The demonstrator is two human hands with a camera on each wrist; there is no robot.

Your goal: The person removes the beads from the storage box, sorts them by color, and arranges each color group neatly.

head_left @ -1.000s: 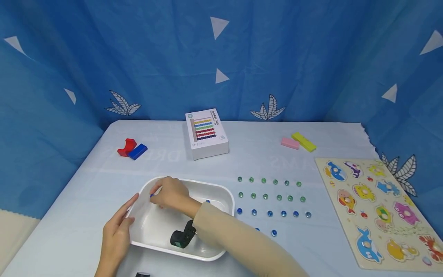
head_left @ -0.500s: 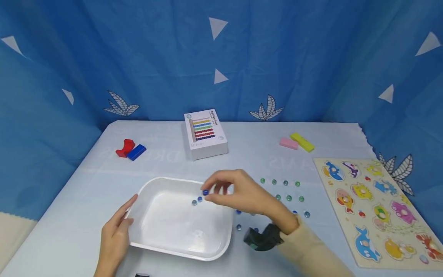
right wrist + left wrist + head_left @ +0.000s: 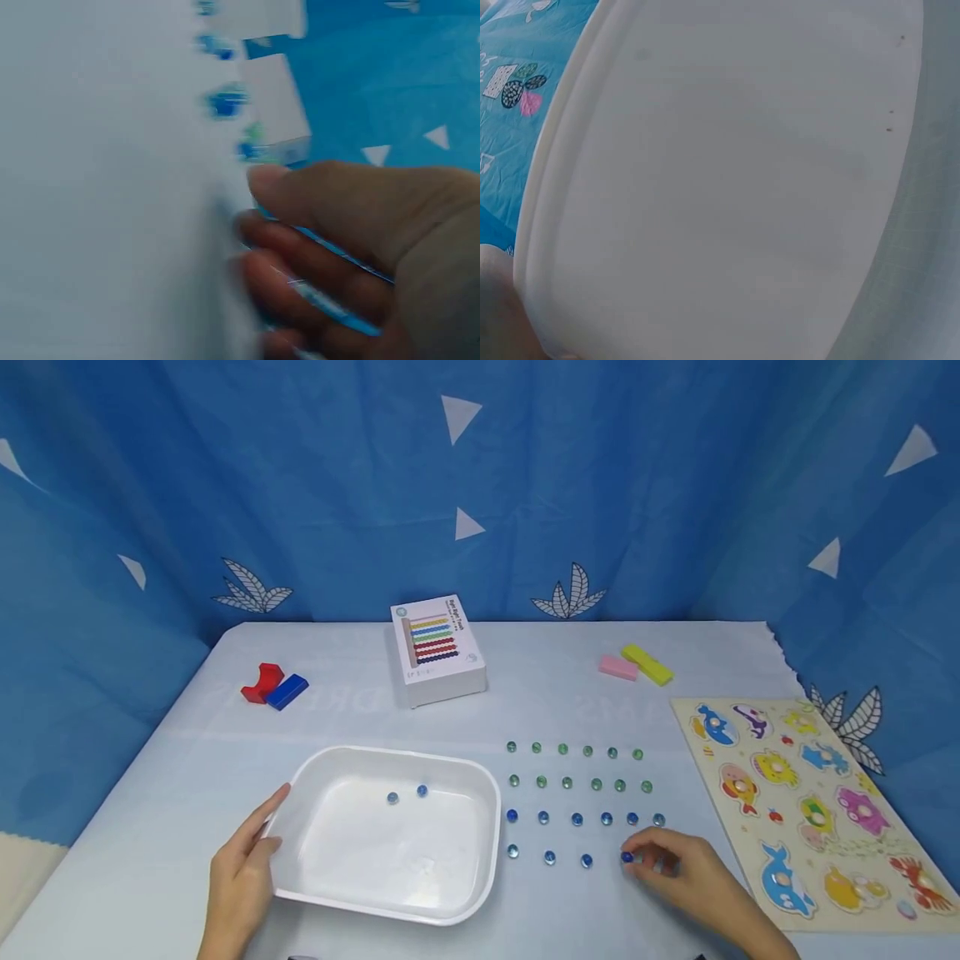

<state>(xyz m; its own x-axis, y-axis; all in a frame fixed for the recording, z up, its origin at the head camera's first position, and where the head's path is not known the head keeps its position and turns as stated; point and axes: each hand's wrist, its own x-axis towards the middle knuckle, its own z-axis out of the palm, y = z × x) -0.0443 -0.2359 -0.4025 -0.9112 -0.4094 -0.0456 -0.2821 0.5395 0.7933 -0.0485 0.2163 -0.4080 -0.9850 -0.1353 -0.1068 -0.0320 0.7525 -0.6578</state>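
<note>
At the end of the fourth row, my right hand (image 3: 686, 872) pinches a blue glass marble (image 3: 627, 857) between thumb and fingertips, at or just above the tabletop. In the blurred right wrist view, thumb and fingers (image 3: 277, 240) show, but the marble cannot be made out. My left hand (image 3: 242, 881) grips the left wall of a white plastic tray (image 3: 360, 868); the tray's white surface fills most of the left wrist view. Inside the tray, toward the back, lie a pale blue marble (image 3: 392, 798) and a darker blue marble (image 3: 422, 791).
Green marbles (image 3: 563, 749) form two rows right of the tray, with blue marbles (image 3: 577, 819) in rows nearer me. A peg puzzle board (image 3: 813, 814) lies at right. Behind stand an abacus box (image 3: 442, 652), red and blue blocks (image 3: 287, 692), pink and yellow blocks (image 3: 618, 667).
My right hand has gone from inside the tray, rightward over its rim, to the fourth row with a blue marble. My left hand keeps its grip on the tray.
</note>
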